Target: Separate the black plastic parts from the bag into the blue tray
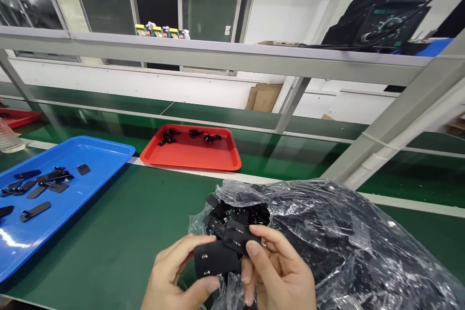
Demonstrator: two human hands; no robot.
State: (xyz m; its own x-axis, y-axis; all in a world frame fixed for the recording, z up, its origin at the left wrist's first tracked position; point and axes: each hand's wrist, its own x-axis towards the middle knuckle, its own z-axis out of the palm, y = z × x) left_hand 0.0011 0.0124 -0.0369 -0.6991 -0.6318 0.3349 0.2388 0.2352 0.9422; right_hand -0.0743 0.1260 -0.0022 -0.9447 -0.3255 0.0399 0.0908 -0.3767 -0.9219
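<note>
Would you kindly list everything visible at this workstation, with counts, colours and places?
plastic bag: one, clear, on the table at right, full of black parts
black plug parts: several, spilling from the bag's mouth
blue tray: one, at left, holding several flat black pieces
red tray: one, farther back at centre, a few small black pieces in it
table: green surface, under everything
cardboard: brown, leaning at the back wall
black machine: one, on the upper shelf at right
left hand: holds a black plug piece
right hand: its grip on a second black piece
</note>
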